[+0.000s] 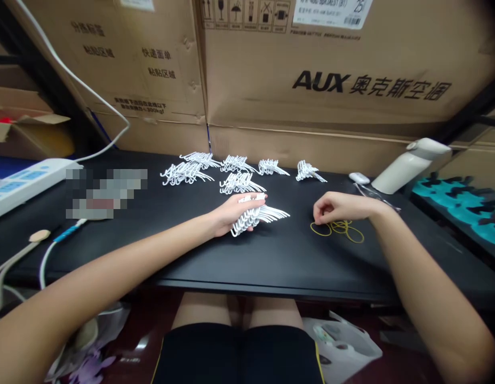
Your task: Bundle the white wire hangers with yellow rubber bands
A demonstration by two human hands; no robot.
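Note:
My left hand (pixel 230 211) is wrapped round a bundle of white wire hooks (pixel 246 222), just above the black tabletop. Their curved ends point toward me and the straight ends fan out to the right. Over to the right, my right hand (pixel 336 206) pinches at a small heap of yellow rubber bands (pixel 354 238); one loop hangs at its fingertips. Behind my left hand lie more white hooks in bundles: a double pile (pixel 184 172) at the left, one bundle (pixel 240 183) in the middle, and a smaller one (pixel 307 170) at the right.
Large cardboard boxes (pixel 255 101) wall off the back of the black table (pixel 215 266). A pale bottle (pixel 407 166) leans at the right, near a teal wavy object (pixel 463 205). At the left are a white power strip (pixel 31 184) and cables.

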